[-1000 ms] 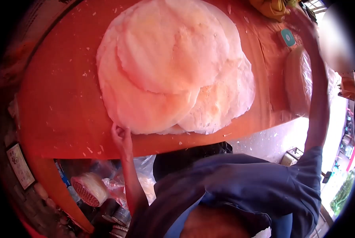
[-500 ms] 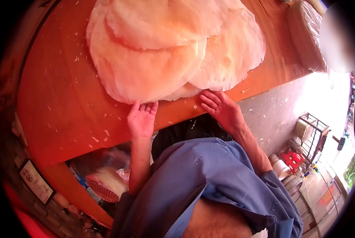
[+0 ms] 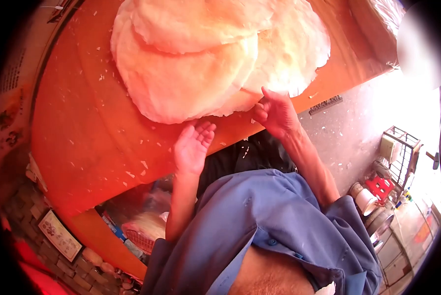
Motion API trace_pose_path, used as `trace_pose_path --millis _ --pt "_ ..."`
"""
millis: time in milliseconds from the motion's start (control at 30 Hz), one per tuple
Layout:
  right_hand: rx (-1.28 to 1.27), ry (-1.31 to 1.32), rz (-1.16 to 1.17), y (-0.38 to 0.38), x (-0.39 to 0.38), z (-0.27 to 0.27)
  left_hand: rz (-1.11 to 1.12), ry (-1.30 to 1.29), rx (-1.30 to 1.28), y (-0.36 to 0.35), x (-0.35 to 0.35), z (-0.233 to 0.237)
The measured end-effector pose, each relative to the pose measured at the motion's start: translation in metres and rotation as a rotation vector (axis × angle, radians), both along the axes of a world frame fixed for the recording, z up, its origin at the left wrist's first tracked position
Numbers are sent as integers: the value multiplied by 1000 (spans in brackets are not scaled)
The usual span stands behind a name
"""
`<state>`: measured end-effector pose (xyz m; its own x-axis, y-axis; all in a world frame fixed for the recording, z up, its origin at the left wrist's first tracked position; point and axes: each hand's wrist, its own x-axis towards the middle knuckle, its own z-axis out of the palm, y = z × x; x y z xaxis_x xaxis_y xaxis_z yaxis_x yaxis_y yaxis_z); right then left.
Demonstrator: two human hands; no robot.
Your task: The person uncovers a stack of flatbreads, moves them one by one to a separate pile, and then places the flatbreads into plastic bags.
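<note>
Large, thin, pale flatbreads (image 3: 191,83) lie overlapping in a pile on the orange tabletop (image 3: 82,142), with ragged edges. Just below the pile's near edge, my left hand (image 3: 193,150) is turned palm up. Its fingers are loosely bent and hold nothing. My right hand (image 3: 279,114) is at the pile's right front edge. Its thumb points up at the rim of a flatbread, apart from the loosely curled fingers, and nothing shows in its grasp.
White flakes are scattered over the tabletop. A plastic-wrapped bundle (image 3: 144,228) sits under the table at left. To the right stand a black metal rack (image 3: 402,150), a red stool (image 3: 379,188) and some pots. A framed sheet (image 3: 59,235) is at lower left.
My right hand has moved up against the flatbread edge, its fingers curling and thumb lifting. My left hand's fingers have bent more and shifted right. The whole view has tilted slightly.
</note>
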<state>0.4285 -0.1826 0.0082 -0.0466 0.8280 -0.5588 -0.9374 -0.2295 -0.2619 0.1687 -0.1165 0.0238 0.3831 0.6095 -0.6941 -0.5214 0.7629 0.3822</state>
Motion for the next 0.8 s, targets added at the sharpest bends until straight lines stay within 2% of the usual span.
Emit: trace_pose_path --millis 67,100,200,233,300,333,400,467,533,700,800 --pt "78 7 -35 8 0 18 -202 -112 18 -11 9 1" --pt "154 12 -68 12 -1 32 -249 -92 24 -16 19 4" --pt "98 -103 -111 31 -3 77 -344 -116 158 -12 62 19" --pt "219 -51 -72 29 2 70 -345 -118 158 -3 82 18" --pt "216 -102 -80 37 4 85 -240 -419 472 22 118 9" --pt "214 -153 -89 40 6 90 -244 -421 471 29 125 7" --pt "297 -110 -56 25 19 68 28 -416 374 38 133 6" --pt "94 -410 75 10 26 61 86 -398 280 49 142 26" --pt "-64 -314 -5 9 30 43 59 -446 476 58 145 32" --pt "-165 -177 -187 30 23 32 55 -346 558 89 161 89" --pt "-39 -95 -115 30 32 10 88 -375 484 95 157 88"
